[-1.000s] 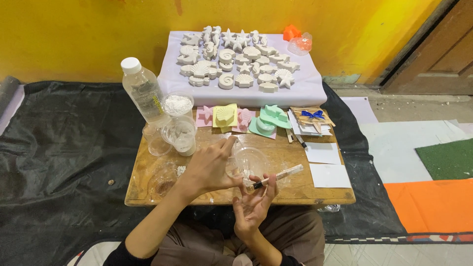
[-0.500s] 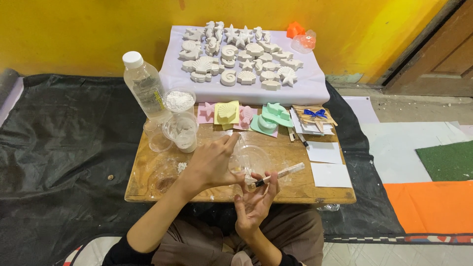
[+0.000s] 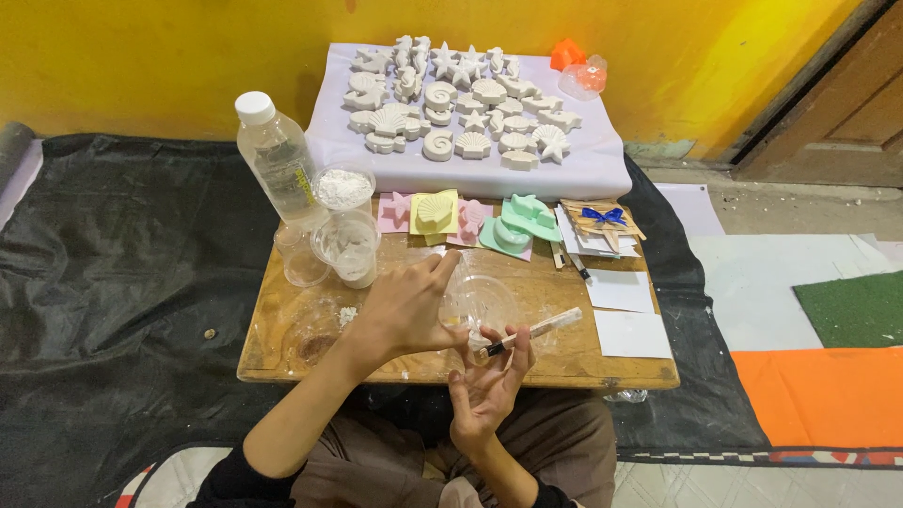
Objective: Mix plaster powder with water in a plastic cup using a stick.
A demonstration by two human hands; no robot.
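Two hands meet over worktop (image 3: 282, 353); right hand (image 3: 489, 390) grips thin brush (image 3: 531, 331), left hand (image 3: 409, 310) pinches its tip, likely cleaning; next calls for steady wiping.

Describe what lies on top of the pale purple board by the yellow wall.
On the pale purple board lie many white plaster casts: shells, starfish, spirals. The board surface directly under them is hidden.
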